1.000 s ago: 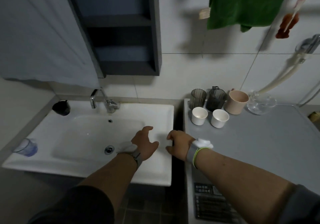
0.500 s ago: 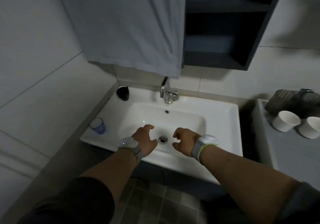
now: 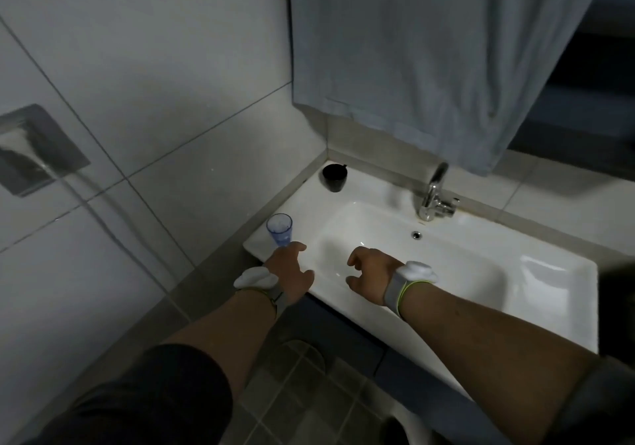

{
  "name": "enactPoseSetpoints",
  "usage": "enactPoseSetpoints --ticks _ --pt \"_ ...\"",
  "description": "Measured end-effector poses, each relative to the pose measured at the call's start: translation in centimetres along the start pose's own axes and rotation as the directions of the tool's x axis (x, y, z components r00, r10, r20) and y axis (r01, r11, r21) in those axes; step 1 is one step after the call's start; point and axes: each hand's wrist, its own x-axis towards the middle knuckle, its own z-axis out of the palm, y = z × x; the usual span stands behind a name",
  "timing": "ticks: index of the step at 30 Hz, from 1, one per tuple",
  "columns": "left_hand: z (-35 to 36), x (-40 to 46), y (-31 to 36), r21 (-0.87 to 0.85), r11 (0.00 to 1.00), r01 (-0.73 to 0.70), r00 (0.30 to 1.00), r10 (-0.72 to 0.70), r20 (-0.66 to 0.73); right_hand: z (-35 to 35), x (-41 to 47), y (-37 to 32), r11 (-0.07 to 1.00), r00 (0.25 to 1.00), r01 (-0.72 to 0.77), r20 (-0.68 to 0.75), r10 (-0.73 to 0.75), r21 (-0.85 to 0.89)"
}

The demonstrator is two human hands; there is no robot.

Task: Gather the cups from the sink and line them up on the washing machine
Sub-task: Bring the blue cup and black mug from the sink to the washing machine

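Two cups remain: blue cup (image 3: pixel 279 229) stands upright just above the left hand (image 3: pixel 290 273), whose grip is released, empty.

Dim room, grey tiled walls (image 3: pixel 144 77), grey curtain (image 3: pixel 429 49), dark tiled floor (image 3: pixel 309 393), chrome tap (image 3: pixel 433 197)

A white rectangular ceramic sink (image 3: pixel 536 273) is mounted in the corner of a tiled room, its basin sunk within a flat rim. On the rim's left edge a small translucent blue plastic cup (image 3: pixel 280 230) is set upright, near the front corner. Farther back, in the rear left corner of the rim, a small black cup with a short handle (image 3: pixel 334 177) is placed upright, well apart from the blue one. A chrome tap (image 3: pixel 433 197) is fixed to the rear rim, with a round overflow hole (image 3: pixel 416 234) seen just below it.
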Motion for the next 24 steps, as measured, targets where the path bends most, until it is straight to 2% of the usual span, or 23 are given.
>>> enactPoseSetpoints --ticks 7,14,19,24 --pt "-1.7 1.6 -2.1 0.002 0.994 0.109 0.993 -0.109 -0.035 0.1 3.8 -1.4 0.998 0.998 0.058 -0.021 -0.059 -0.022" --pt "-3.3 6.5 -2.3 0.033 0.984 0.173 0.983 -0.17 -0.07 -1.1 12.1 -1.2 0.993 0.993 0.116 0.003 -0.115 -0.015" --pt "-4.1 9.9 -1.2 0.052 0.982 0.18 0.979 -0.174 -0.111 -2.6 18.3 0.0 0.994 0.998 0.063 0.018 -0.065 0.084" --pt "-4.2 12.5 -0.7 0.089 0.978 0.19 0.98 -0.184 -0.075 -3.6 23.8 1.1 0.988 1.0 -0.005 -0.012 0.007 0.155"
